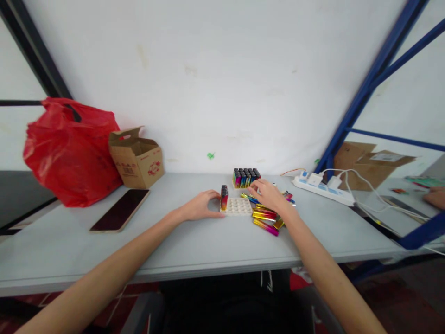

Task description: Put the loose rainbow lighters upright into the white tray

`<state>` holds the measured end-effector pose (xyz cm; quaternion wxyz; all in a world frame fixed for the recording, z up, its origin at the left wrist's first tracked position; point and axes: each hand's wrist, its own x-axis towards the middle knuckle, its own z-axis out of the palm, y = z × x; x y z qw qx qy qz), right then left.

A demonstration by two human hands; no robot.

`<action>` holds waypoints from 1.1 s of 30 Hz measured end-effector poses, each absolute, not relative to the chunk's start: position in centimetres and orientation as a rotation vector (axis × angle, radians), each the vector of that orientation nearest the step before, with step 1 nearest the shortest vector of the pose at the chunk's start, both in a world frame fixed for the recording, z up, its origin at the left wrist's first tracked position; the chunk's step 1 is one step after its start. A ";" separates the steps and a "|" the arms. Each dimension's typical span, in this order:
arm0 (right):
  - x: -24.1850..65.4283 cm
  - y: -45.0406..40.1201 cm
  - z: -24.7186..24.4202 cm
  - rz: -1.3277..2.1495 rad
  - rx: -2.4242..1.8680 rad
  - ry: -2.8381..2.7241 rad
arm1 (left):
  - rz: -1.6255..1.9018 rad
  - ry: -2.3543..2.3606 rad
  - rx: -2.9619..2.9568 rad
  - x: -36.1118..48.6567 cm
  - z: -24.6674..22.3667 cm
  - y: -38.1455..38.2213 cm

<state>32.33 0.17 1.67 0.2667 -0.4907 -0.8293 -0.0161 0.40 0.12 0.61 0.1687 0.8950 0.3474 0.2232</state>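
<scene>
A white tray (pixel 239 207) with rows of round-cornered slots lies on the table. Several red and yellow lighters (pixel 224 198) with black tops stand upright along its left end. My left hand (pixel 201 205) spans that end, thumb at the front corner and fingers behind, gripping it. Right of the tray, my right hand (pixel 267 192) reaches over a loose pile of shiny metallic lighter bodies (pixel 266 227) in yellow, pink and blue. Its fingers are bent together in front of a block of upright lighters (pixel 246 177); anything between the fingertips is too small to make out.
To the left lie a dark-screened phone (pixel 121 211), an open cardboard box (pixel 139 160) and a red plastic bag (pixel 74 153). A white power strip (pixel 325 189) with plugs and cables sits right, near a blue metal frame (pixel 365 102). Another person's hand (pixel 436 197) shows far right.
</scene>
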 end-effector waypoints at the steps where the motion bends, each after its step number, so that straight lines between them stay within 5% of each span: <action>1: 33.3 0.6 1.5 -0.016 -1.371 -2.255 | 0.635 0.990 2.546 0.4 0.6 0.1; 7: 35.1 2.1 0.2 0.405 -1.379 -2.257 | 0.620 1.014 2.540 0.4 0.8 0.0; 15: 34.5 2.2 -0.5 0.159 -1.372 -2.189 | 0.633 1.006 2.547 0.4 0.7 0.1; 24: 31.2 1.1 0.8 0.735 -1.060 -1.697 | 0.635 0.990 2.541 0.5 0.6 0.1; 33: 30.0 0.8 1.1 0.662 -1.186 -1.537 | 0.645 0.978 2.554 0.5 0.6 0.2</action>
